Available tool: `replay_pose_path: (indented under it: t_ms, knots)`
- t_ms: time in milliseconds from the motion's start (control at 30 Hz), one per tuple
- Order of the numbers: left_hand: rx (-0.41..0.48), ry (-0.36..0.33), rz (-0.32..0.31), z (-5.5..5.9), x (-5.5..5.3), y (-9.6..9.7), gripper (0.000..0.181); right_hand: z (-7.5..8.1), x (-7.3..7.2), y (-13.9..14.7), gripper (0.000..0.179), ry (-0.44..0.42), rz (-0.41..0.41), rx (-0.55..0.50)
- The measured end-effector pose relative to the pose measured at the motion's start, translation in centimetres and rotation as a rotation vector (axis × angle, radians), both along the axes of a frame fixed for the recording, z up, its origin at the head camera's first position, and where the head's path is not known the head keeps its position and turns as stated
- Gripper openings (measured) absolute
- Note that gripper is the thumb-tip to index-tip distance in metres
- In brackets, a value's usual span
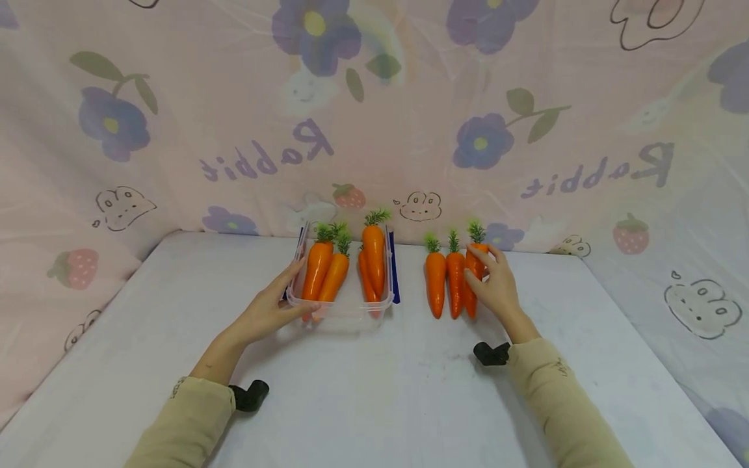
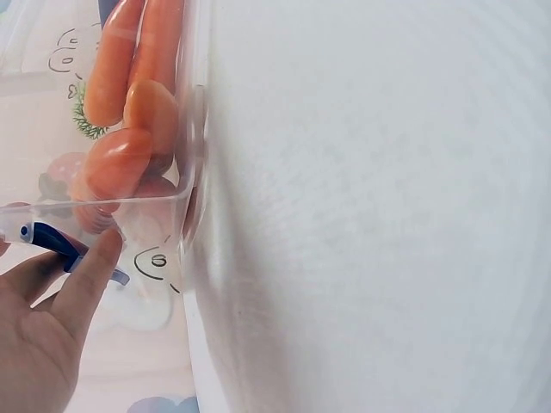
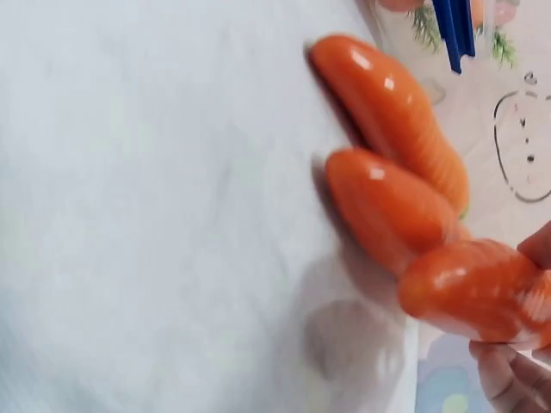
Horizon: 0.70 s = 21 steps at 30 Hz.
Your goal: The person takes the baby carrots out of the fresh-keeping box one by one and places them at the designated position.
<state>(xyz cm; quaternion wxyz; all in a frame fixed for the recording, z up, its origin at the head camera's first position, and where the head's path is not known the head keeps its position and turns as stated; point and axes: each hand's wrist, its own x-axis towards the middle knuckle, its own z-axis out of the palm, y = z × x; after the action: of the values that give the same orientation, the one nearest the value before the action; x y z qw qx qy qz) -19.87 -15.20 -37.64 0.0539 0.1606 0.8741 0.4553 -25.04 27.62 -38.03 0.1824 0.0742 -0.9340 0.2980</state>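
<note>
At the far left, pale pink cloth printed with flowers, strawberries and rabbit faces (image 1: 35, 195) hangs beside the white desk (image 1: 374, 390); the left sleeve (image 1: 187, 422), beige, comes up from the lower edge, with a black piece (image 1: 255, 395) jutting from beneath its cuff; beyond it the left hand (image 1: 266, 315) holds the near left corner of a clear plastic box (image 1: 348, 311), thumb across the front rim and fingers along the left side, touching near a blue clip (image 2: 53, 241) in the left wrist view; inside the box, two carrots (image 1: 318, 270) lean together at the left and two more (image 1: 374, 253) overlap at the right, leafy tops towards the cloth; a dark blue flap (image 1: 394, 268) runs down the box's right side; well apart from it, the left carrot (image 1: 435, 279) and the middle carrot (image 1: 455, 279) lie on the desk, tips towards the person; just beside them, the right hand (image 1: 497, 283) pinches the right carrot (image 1: 471, 302) between thumb and fingers; another black piece (image 1: 487, 355) and the right sleeve (image 1: 567, 403) follow below.
</note>
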Motion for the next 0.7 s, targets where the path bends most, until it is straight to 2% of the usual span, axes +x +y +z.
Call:
replay_pose_path:
  t_ms: [333, 700]
  knots:
    - [0.011, -0.009, 0.005, 0.0, 0.0, 0.0, 0.091, -0.7, -0.4, 1.2, 0.049, -0.070, 0.046, 0.011]
    - [0.019, -0.008, 0.010, -0.1, 0.0, 0.0, 0.091, -1.4, -1.0, 1.5, 0.049, -0.158, 0.025, 0.006]
